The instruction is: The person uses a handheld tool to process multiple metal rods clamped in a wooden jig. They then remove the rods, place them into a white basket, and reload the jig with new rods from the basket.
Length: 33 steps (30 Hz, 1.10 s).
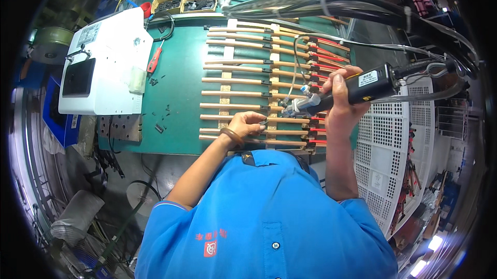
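My right hand (341, 92) is wrapped around a black cylindrical power screwdriver (367, 85) with hoses and a clear nose, pointing left over the table. Below its nose lies a row of slim copper-coloured rods (217, 93), side by side across pale strips. Small black clips (266, 81) sit along their middles, and their right ends carry black blocks and red lengths (323, 67). At the near rods, my left hand (246, 126) has thumb and fingers pinched together beside a rod. Something small and dark shows at its fingertips, too small to name.
A white machine (108, 67) with a dark screen stands at the left of the green table (178, 85). Near it lie a red-handled screwdriver (154, 61) and scattered small black parts (159, 128). Boxes of black parts (199, 3) stand behind. White perforated crates (383, 149) are at right; thick cables (357, 7) hang overhead.
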Each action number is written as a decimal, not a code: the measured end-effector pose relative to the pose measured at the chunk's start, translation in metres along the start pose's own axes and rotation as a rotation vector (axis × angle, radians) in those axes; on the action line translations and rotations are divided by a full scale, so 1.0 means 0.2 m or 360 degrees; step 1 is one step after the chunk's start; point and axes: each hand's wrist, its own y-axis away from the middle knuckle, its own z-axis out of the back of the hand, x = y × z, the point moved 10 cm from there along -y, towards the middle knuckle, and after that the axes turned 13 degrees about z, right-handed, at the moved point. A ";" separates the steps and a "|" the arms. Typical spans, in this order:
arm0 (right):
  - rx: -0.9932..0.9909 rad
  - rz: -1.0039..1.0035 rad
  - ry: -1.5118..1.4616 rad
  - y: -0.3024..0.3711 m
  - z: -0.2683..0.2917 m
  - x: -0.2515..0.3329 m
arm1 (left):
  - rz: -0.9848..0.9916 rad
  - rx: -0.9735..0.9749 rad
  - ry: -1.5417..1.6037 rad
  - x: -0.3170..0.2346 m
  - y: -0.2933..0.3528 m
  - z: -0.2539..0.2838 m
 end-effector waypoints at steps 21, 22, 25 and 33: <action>-0.0040 0.0034 -0.0039 0.16 0.00 -0.12 | -0.1527 -0.0893 -0.1761 -0.28 0.16 -0.16; -0.0046 0.0028 -0.0049 0.15 -0.01 -0.12 | -0.1537 -0.0895 -0.1753 -0.28 0.17 -0.16; -0.0054 0.0013 -0.0060 0.15 -0.01 -0.11 | -0.1488 -0.0876 -0.1751 -0.28 0.17 -0.16; -0.0043 -0.0003 -0.0046 0.15 0.02 -0.11 | -0.0933 -0.0796 -0.1282 -0.38 0.27 -0.02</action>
